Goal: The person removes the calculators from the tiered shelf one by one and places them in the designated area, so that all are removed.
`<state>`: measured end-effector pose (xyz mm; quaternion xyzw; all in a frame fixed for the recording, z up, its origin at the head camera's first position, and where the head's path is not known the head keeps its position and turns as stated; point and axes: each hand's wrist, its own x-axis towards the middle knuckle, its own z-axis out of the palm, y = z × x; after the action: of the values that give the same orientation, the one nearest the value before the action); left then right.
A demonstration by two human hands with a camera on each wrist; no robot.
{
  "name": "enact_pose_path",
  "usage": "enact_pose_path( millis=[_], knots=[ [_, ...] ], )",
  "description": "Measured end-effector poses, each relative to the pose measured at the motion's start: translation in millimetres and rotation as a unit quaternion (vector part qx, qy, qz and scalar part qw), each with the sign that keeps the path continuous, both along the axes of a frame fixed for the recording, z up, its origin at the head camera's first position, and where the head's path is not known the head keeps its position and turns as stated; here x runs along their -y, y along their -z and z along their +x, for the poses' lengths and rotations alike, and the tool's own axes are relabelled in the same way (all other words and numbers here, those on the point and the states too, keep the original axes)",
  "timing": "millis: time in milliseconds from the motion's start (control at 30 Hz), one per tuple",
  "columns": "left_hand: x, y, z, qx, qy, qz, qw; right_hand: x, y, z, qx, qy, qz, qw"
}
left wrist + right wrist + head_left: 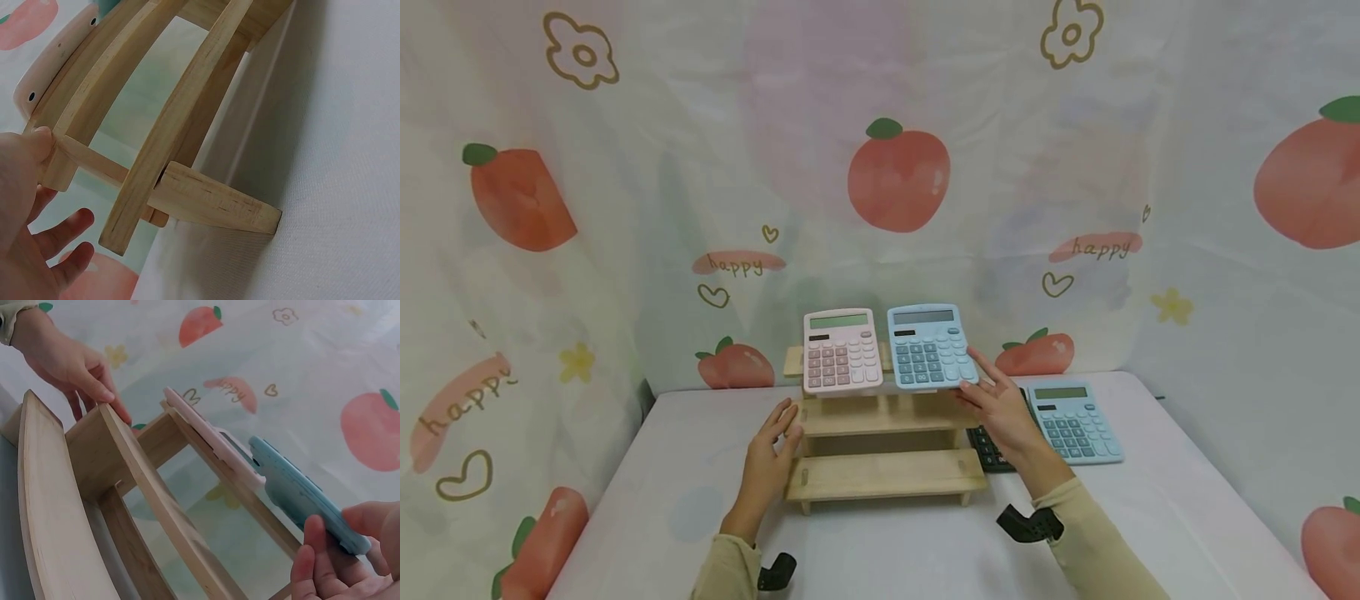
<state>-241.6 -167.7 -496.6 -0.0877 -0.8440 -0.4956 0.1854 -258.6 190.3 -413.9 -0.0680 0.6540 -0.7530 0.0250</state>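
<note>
A three-tier wooden rack [887,477] stands on the table in the head view. My left hand [767,460] pinches the left end of its middle shelf between thumb and index finger, the other fingers spread apart. By its lower right edge, my right hand [1002,417] holds a light blue calculator [927,354], thumb on one face and fingers on the other. The calculator is tilted at the top shelf, keys toward me. Left of it, a pink calculator [842,360] leans on the top shelf; the right wrist view shows their edges close together.
On the table right of the rack lies a second light blue calculator [1078,431]. A black calculator [992,450] beside it is partly hidden by my right hand and forearm. Behind the white table [865,558] hangs a fruit-printed cloth [820,167].
</note>
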Motion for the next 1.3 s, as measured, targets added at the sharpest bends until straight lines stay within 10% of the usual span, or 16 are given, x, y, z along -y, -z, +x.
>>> enact_pose_path(
  millis=[1300],
  knots=[
    [0.1, 4.1, -2.0, -0.015, -0.002, -0.016, 0.9998, -33.4, -8.2, 50.0, -0.062, -0.021, 0.035, 0.9973]
  ],
)
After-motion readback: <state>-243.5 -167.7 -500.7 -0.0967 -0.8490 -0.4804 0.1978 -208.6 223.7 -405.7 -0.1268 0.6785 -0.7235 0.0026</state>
